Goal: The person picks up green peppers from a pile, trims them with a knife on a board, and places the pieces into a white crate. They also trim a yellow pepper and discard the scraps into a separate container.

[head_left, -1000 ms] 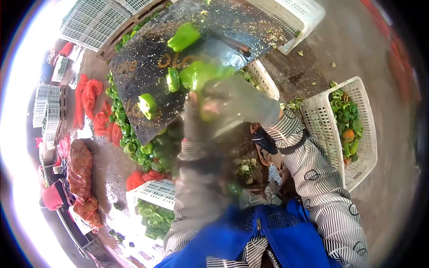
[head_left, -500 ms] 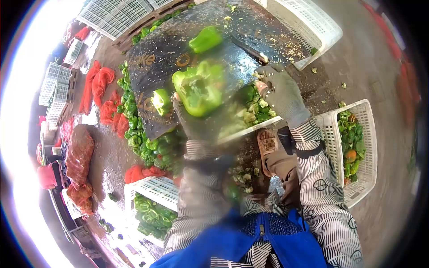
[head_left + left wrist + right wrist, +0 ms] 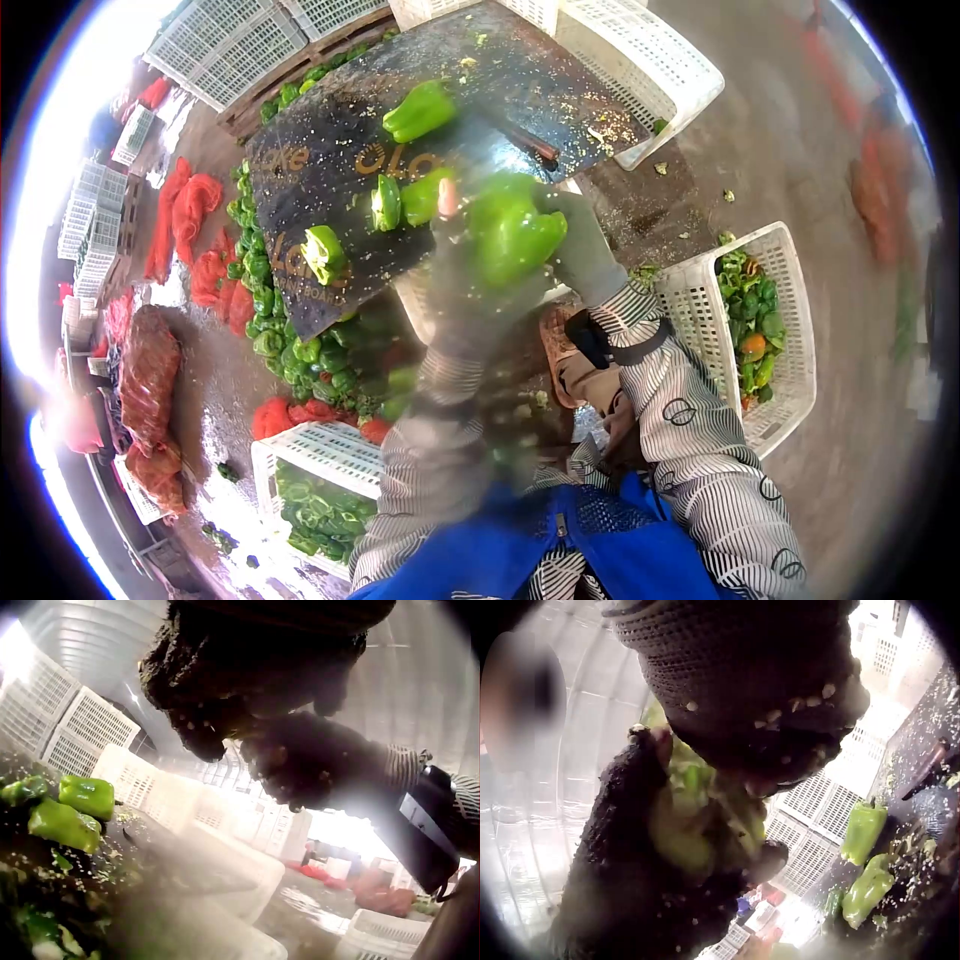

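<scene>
A green bell pepper (image 3: 515,230) is between my two gloved hands, over the near edge of the dark board (image 3: 350,120). My left hand (image 3: 455,265) grips it from the left, thumb up. Curled fingers of my right hand (image 3: 585,245) hold its right side. In the right wrist view the cut pepper (image 3: 690,825) lies in the left hand (image 3: 645,862), with the right hand (image 3: 742,682) close over it; its inside is partly hidden. Further green peppers, a larger one (image 3: 420,112) and a cut piece (image 3: 323,255), lie on the board. A knife (image 3: 533,143) lies beyond the hands.
Pale seeds are scattered over the board. A white crate (image 3: 690,320) with pepper scraps stands to the right, another (image 3: 690,85) at the back right. Green peppers (image 3: 265,300) are heaped along the board's left side. A crate (image 3: 320,450) of peppers stands lower left.
My right hand went out to the right over the crate beside the board, then came back to the pepper. The left hand kept hold of the pepper, which has turned.
</scene>
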{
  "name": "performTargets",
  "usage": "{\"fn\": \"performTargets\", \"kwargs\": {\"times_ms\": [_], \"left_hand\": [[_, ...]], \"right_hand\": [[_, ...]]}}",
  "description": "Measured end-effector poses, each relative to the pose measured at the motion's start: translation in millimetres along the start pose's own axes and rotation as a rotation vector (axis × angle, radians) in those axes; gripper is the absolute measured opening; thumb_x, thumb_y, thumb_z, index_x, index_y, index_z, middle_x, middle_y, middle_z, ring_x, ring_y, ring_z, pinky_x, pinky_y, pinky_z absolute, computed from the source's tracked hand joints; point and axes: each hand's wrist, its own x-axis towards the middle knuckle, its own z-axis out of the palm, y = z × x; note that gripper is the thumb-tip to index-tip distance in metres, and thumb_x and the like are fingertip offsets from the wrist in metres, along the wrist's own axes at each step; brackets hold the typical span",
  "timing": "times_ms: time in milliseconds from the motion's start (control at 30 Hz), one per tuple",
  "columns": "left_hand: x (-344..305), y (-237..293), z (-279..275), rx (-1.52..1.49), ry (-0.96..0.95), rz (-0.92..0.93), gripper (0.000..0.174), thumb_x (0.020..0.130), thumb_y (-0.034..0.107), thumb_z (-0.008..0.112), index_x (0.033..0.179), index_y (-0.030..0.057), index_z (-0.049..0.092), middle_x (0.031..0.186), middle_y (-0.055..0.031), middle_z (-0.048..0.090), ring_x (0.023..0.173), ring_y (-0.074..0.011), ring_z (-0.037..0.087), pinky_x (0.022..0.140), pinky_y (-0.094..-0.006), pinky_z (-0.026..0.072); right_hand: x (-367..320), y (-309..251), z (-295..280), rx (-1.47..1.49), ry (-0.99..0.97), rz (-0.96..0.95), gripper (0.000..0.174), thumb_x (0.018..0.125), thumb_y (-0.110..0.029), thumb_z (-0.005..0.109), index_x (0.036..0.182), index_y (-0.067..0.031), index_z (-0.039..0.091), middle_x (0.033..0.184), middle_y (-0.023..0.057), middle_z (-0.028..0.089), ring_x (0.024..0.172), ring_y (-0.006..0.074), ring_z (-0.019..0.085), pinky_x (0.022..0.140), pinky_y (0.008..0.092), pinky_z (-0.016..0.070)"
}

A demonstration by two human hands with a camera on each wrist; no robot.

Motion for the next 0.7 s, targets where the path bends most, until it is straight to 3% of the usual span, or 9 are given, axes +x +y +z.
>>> {"fn": "performTargets", "kwargs": {"times_ms": [100, 167, 200, 300, 400, 500, 533, 600, 700], "left_hand": [[4, 0, -1, -0.062, -0.027, 0.039, 0.051, 0.073, 0.013, 0.07, 0.122, 0.0204, 0.063, 0.125, -0.0066, 0.057, 0.108, -0.0293, 0.059, 0.113, -0.0465, 0.0335], [5, -1, -4, -0.101, -0.04, 0.046, 0.053, 0.072, 0.012, 0.071, 0.124, 0.0191, 0.061, 0.124, -0.007, 0.058, 0.108, -0.0296, 0.059, 0.113, -0.0473, 0.0328], [5, -1, -6, -0.124, -0.043, 0.035, 0.054, 0.072, 0.013, 0.071, 0.125, 0.0185, 0.06, 0.124, -0.0074, 0.057, 0.108, -0.0297, 0.059, 0.112, -0.0474, 0.033], [2, -3, -23, -0.215, -0.036, -0.031, 0.056, 0.073, 0.014, 0.071, 0.127, 0.0165, 0.057, 0.125, -0.0088, 0.057, 0.108, -0.0298, 0.059, 0.112, -0.0474, 0.0339], [-10, -5, -56, -0.288, 0.02, -0.148, 0.059, 0.074, 0.015, 0.072, 0.13, 0.0146, 0.053, 0.125, -0.0101, 0.057, 0.109, -0.0299, 0.059, 0.111, -0.0475, 0.0348], [-11, 5, -89, -0.304, 0.122, -0.162, 0.062, 0.075, 0.017, 0.072, 0.132, 0.0127, 0.05, 0.126, -0.0114, 0.056, 0.11, -0.0301, 0.059, 0.11, -0.0475, 0.0356], [-13, 8, -102, -0.28, 0.163, -0.161, 0.063, 0.075, 0.017, 0.073, 0.133, 0.012, 0.049, 0.126, -0.0119, 0.056, 0.11, -0.0301, 0.059, 0.11, -0.0476, 0.0359], [-16, 20, -141, -0.198, 0.245, -0.149, 0.065, 0.075, 0.018, 0.073, 0.134, 0.0108, 0.046, 0.126, -0.0127, 0.056, 0.11, -0.0302, 0.058, 0.109, -0.0476, 0.0365], [-28, 40, -205, -0.031, 0.379, -0.143, 0.069, 0.076, 0.02, 0.073, 0.137, 0.0088, 0.043, 0.127, -0.0141, 0.055, 0.111, -0.0303, 0.058, 0.108, -0.0477, 0.0373]], "right_hand": [[3, -4, -2, -0.152, -0.023, -0.071, 0.03, 0.082, 0.001, 0.06, 0.112, 0.0035, 0.061, 0.106, 0.0143, 0.065, 0.097, 0.0182, 0.063, 0.08, 0.0295, 0.0544], [3, 0, -2, -0.028, 0.127, 0.076, 0.027, 0.081, 0.004, 0.058, 0.107, 0.0047, 0.062, 0.101, 0.0122, 0.065, 0.093, 0.0167, 0.063, 0.077, 0.0278, 0.053], [-2, 0, -6, -0.033, 0.113, 0.081, 0.027, 0.081, 0.004, 0.058, 0.107, 0.0047, 0.062, 0.101, 0.0122, 0.065, 0.093, 0.0167, 0.063, 0.077, 0.0278, 0.053], [-5, -33, 6, -0.311, 0.06, -0.14, 0.023, 0.079, 0.002, 0.06, 0.101, 0.0015, 0.066, 0.095, 0.0093, 0.066, 0.08, 0.0178, 0.063, 0.07, 0.0306, 0.052], [-9, -44, 21, -0.499, 0.084, -0.045, 0.029, 0.079, 0.008, 0.058, 0.105, -0.0008, 0.068, 0.088, 0.0132, 0.069, 0.078, 0.0212, 0.067, 0.071, 0.0311, 0.0531], [7, 2, -7, -0.821, -0.058, -0.165, 0.041, 0.078, 0.006, 0.059, 0.118, -0.0019, 0.063, 0.112, 0.0154, 0.066, 0.098, 0.0226, 0.065, 0.086, 0.0326, 0.0507], [7, 4, -5, -0.917, -0.069, -0.079, 0.045, 0.077, 0.004, 0.059, 0.121, -0.0027, 0.062, 0.121, 0.0156, 0.063, 0.107, 0.0237, 0.061, 0.093, 0.0334, 0.0478], [17, 35, -32, -1.007, -0.099, -0.127, 0.042, 0.083, -0.004, 0.059, 0.124, -0.0041, 0.061, 0.121, 0.0161, 0.063, 0.105, 0.0257, 0.063, 0.093, 0.0343, 0.0484], [28, 43, -32, -0.884, 0.001, -0.116, 0.04, 0.086, -0.007, 0.058, 0.126, -0.0048, 0.061, 0.117, 0.0155, 0.066, 0.101, 0.0252, 0.065, 0.091, 0.0345, 0.0488]]}}
